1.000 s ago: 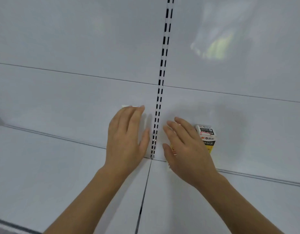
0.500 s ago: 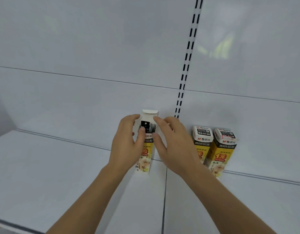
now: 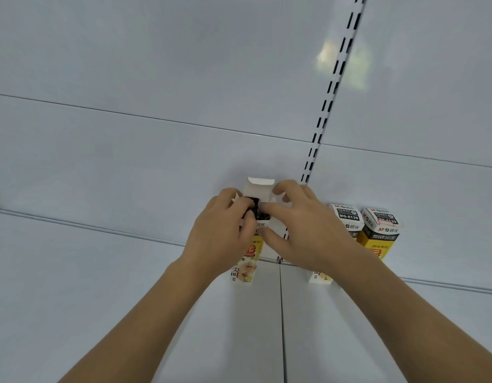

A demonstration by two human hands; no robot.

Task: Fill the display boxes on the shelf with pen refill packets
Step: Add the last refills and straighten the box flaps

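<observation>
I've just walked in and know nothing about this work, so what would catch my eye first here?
Both hands meet at the middle of the white shelf: the left hand and right hand work at the top of a yellow-and-white display box, whose white lid flap stands open. To the right, against the back panel, stand two more display boxes with closed tops.

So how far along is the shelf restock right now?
Two closed yellow boxes already stand at the back panel. A third box is in hand: flap up, left hand and right hand at its mouth, where dark contents show. Closing it remains.
</observation>
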